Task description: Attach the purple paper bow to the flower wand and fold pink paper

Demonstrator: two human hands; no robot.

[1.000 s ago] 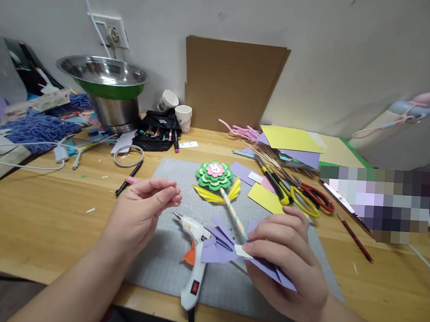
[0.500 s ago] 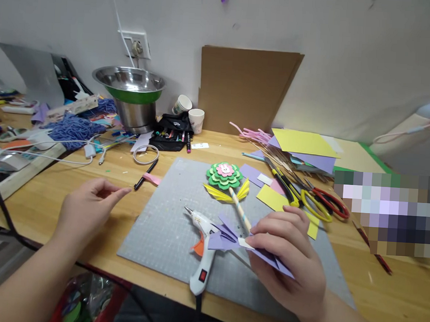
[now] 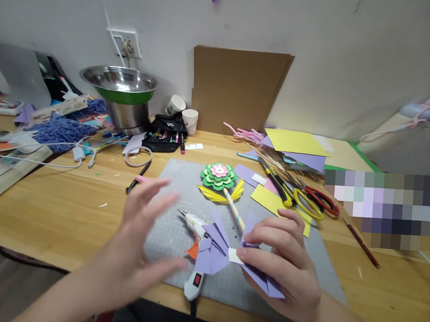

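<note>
My right hand (image 3: 282, 257) pinches a folded purple paper bow (image 3: 213, 251) by its middle, where a white paper band (image 3: 236, 255) shows. Part of the bow is hidden by the fingers. My left hand (image 3: 145, 234) is in the air to the left of the bow, fingers spread and nothing in them. Beneath the bow a white hot glue gun (image 3: 193, 287) with an orange trigger lies on the grey cutting mat (image 3: 166, 187). Behind it lies a green and pink paper flower (image 3: 218, 176) with yellow pleated leaves and a striped stem (image 3: 234, 208).
Yellow-handled scissors (image 3: 309, 205), a yellow and black cutter (image 3: 279, 184) and paper pieces (image 3: 267, 197) lie at the mat's right. A black pen (image 3: 138, 178) is left of it. A steel bowl (image 3: 119, 84), pencil case (image 3: 165, 133) and brown cardboard (image 3: 239, 89) stand behind.
My left hand has moved right toward the bow, and its fingers have gone from pinched together to spread. The bow has turned slightly and sits lower in my right hand.
</note>
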